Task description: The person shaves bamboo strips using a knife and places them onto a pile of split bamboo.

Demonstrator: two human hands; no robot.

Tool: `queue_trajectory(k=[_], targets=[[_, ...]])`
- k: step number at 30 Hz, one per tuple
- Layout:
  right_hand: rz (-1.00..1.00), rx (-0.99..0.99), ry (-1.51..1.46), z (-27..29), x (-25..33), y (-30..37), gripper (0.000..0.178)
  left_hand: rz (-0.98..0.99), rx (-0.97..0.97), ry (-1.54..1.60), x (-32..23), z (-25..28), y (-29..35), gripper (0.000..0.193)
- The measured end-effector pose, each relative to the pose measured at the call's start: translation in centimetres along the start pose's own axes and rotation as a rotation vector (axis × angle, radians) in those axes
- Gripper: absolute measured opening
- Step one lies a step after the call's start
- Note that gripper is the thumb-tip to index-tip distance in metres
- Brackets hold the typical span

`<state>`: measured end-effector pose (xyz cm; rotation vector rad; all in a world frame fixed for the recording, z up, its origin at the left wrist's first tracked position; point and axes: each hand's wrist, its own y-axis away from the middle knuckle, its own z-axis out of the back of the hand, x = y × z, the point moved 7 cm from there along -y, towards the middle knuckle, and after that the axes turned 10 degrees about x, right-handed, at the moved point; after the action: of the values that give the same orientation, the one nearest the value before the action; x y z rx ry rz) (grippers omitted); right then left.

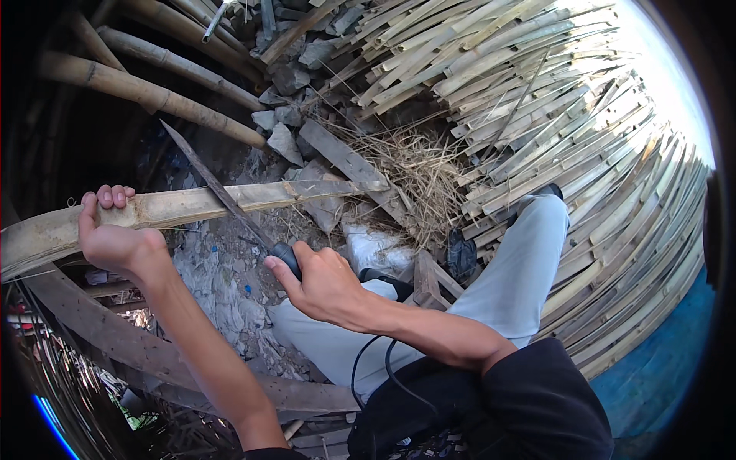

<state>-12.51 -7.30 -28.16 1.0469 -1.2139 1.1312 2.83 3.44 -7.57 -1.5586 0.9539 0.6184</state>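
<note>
A long split bamboo strip runs from the left edge to the middle of the view. My left hand wraps round its wide left part, fingertips showing over the far edge. In my right hand is a machete with a black handle; its dark, pointed blade slants up to the left. The blade crosses the bamboo strip to the right of my left hand. Whether its edge bites into the strip, I cannot tell. The strip's narrow right end lies over a wooden board.
Many split bamboo strips are stacked at the right. Bamboo poles and broken stones stand or lie at the far left. Bamboo shavings are heaped beyond my legs. A curved plank lies near my left forearm.
</note>
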Motion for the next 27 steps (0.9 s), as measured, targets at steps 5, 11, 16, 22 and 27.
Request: queue_trajectory(k=[5,11,16,22,27], targets=[[-0.004,-0.022,0.060,1.6,1.5,0.3,0.050,-0.011,0.009,0.007,-0.4,-2.0,0.1,0.008],[-0.025,-0.092,0.042,3.7,1.9,0.2,0.049,0.012,0.077,0.018,0.5,-6.0,-0.6,0.009],[0.029,-0.131,0.074,5.4,3.9,-1.6,0.048,0.007,0.118,0.012,0.8,-7.8,-1.4,0.008],[0.155,-0.062,-0.028,7.3,10.0,-3.6,0.048,0.002,0.103,0.071,1.3,-9.0,0.1,0.005],[-0.011,-0.160,0.124,4.0,-0.4,-0.9,0.048,-0.010,0.129,0.017,-0.2,-8.3,0.0,0.005]])
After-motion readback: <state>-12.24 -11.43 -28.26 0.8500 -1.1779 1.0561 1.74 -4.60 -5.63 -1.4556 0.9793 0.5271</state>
